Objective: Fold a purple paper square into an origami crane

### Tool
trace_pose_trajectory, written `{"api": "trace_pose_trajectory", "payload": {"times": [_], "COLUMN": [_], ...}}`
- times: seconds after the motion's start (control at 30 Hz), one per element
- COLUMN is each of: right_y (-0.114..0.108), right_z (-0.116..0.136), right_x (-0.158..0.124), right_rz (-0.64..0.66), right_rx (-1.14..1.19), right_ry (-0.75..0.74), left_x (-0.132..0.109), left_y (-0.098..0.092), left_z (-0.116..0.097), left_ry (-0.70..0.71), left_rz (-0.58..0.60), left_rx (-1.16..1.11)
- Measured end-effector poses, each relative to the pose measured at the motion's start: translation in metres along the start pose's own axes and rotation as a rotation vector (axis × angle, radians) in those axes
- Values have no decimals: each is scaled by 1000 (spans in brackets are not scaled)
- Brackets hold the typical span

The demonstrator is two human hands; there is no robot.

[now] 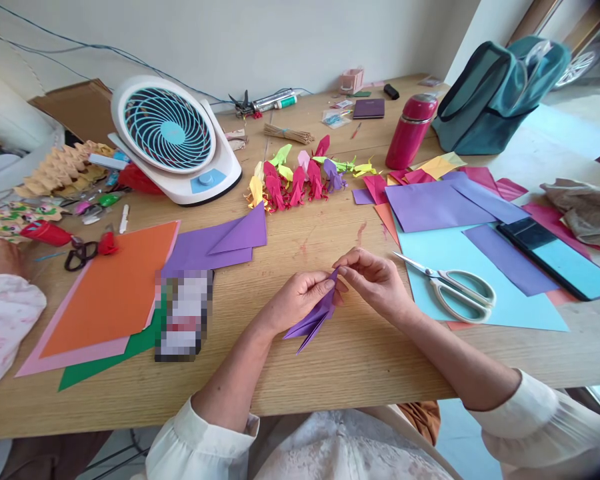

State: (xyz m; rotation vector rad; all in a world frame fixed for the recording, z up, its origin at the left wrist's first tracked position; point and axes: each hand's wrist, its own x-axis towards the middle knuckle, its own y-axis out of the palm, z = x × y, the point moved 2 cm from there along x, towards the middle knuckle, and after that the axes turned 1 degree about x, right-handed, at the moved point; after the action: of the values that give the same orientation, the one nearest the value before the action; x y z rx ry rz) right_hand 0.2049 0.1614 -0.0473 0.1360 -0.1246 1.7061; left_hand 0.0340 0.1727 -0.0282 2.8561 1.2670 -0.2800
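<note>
A folded purple paper piece (314,319) is held above the wooden table, its narrow tip up and its split, pointed ends toward the lower left. My left hand (300,299) pinches it near the upper part between thumb and fingers. At the tip, my right hand (373,280) closes thumb and forefinger on the paper. Scissors (460,293) with pale handles lie just right of my right hand, on light blue paper (510,315). Beyond my hands sit several small folded paper figures (297,183) in red, yellow, green, pink and purple.
Orange paper (115,287), purple sheets (215,243) and a blurred phone (184,317) lie left. A white fan (175,140) stands behind. Purple paper (435,203), a dark-edged phone (563,257), a red bottle (411,132) and a teal bag (495,100) are right. Someone's sleeve (7,327) shows far left.
</note>
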Motion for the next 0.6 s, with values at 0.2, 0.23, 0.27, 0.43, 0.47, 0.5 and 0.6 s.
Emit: {"api": "trace_pose_trajectory", "payload": {"times": [0.2,0.23,0.27,0.43,0.47,0.5,0.6], "right_y": [0,0,0,-1,-1,-1,-1], "right_z": [2,2,3,2,1,1,-1], "right_x": [-1,-1,-1,-1,-1,-1,-1], "right_rz": [-5,-6,-7,-18,-18,-14,-4], "right_rx": [-25,-26,-25,-10,-6,-3,-3], "right_ry": [3,2,0,0,-4,-9,-23], "left_x": [0,0,0,1,1,2,2], "left_y": [1,1,1,3,4,4,4], "left_z": [-2,-2,-2,1,2,2,1], "left_ry": [12,18,24,27,27,29,47], "left_rz": [-5,-10,-15,-52,-65,-79,-106], "left_rx": [27,34,39,57,58,60,75]}}
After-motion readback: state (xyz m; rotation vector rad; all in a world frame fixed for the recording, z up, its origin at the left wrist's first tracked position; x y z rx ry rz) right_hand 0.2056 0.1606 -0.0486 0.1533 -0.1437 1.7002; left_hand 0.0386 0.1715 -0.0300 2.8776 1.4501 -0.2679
